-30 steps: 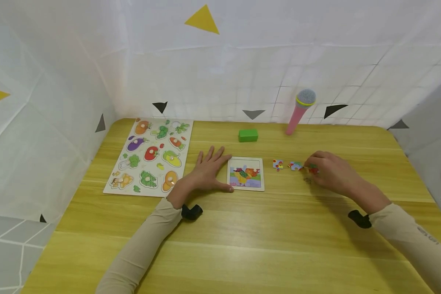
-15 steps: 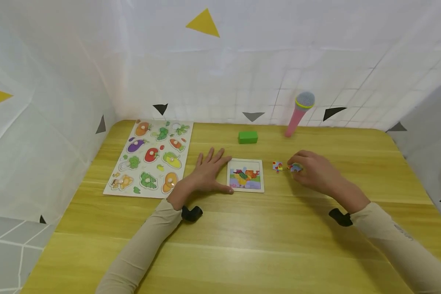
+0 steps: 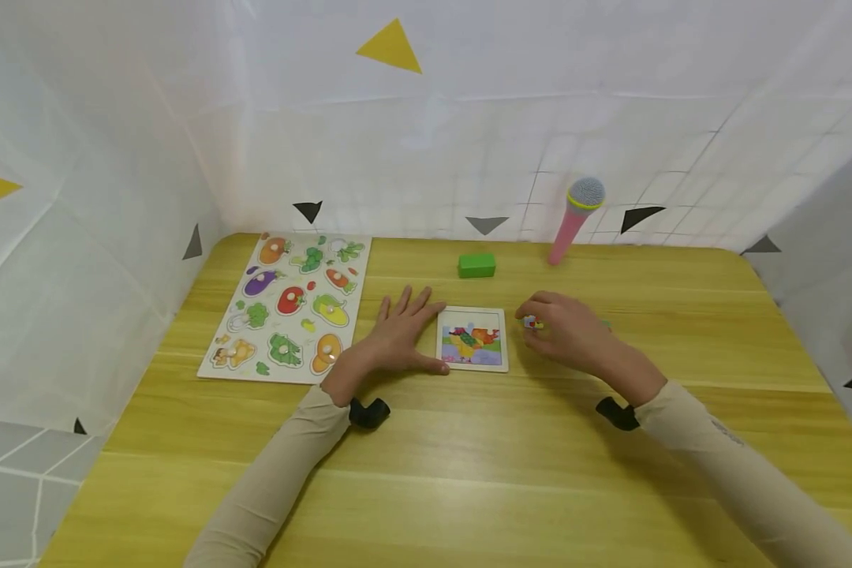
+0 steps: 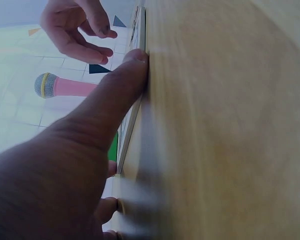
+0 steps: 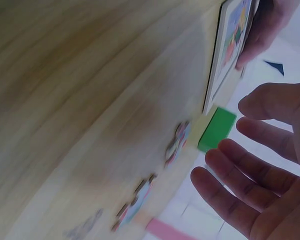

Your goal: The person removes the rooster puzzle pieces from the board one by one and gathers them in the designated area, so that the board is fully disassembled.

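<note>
Both empty: left hand [image 3: 395,339] spread, touching puzzle [image 3: 486,319]; right hand [image 3: 568,331] near pieces [image 5: 177,143], fingers [image 5: 222,199] loosely parted.

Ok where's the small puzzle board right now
In the head view, the small puzzle board lies on the table between the left hand and the right hand, on the near side of the green block.

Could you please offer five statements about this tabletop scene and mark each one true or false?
The left hand touches the puzzle frame. True.
The puzzle frame is completely filled. False; its upper part is bare.
In the head view, the green block is left of the microphone. True.
A hand grips the microphone. False; the right hand holds nothing, near loose puzzle pieces.
The head view shows the vegetable board left of the puzzle frame. True.
</note>
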Motion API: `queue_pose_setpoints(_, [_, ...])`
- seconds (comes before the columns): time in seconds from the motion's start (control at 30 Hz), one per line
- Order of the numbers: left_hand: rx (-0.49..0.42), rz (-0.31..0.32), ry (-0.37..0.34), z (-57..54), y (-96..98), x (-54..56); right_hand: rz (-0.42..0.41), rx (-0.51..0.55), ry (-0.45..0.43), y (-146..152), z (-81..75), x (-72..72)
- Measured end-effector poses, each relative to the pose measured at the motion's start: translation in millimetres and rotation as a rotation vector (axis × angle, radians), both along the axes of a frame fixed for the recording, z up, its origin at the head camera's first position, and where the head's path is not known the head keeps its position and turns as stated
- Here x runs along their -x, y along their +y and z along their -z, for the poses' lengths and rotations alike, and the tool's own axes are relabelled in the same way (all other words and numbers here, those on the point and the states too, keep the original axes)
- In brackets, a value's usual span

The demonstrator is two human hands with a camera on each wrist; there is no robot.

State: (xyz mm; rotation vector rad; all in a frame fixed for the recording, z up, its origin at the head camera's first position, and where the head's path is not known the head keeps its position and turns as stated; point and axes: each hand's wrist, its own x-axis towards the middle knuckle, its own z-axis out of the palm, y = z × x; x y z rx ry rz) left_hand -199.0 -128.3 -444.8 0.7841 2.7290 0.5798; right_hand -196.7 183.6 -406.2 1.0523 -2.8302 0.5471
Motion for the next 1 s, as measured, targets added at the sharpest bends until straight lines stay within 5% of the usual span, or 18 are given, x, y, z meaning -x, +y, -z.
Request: queue_pose_setpoints(1.0, [-0.024, 0.004, 0.001, 3.9, -2.5, 0.3, -0.167, -0.009, -0.012, -76.0, 8.7, 5.7])
